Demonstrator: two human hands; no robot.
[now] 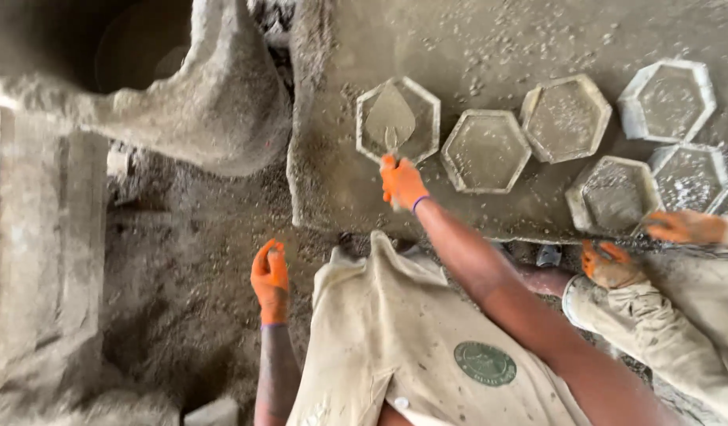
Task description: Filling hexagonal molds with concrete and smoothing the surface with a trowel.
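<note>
Our right hand (402, 183), in an orange rubber glove, closes round the handle of a cement-caked pointed steel trowel (390, 120), its blade resting flat in a grey hexagonal plastic mould (428, 101) on the gritty tabletop (332, 181), seemingly to level the mix. Our left hand (270, 276) hangs loosely curled and empty below that mould, while five more moulds (485, 150) and a co-worker's gloved hands (612, 264) crowd its right.

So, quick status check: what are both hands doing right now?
Right hand gripping a trowel, blade resting in the leftmost hexagonal mould. Left hand empty, hanging off the table. Another person's gloved hands at the moulds to the right.
</note>
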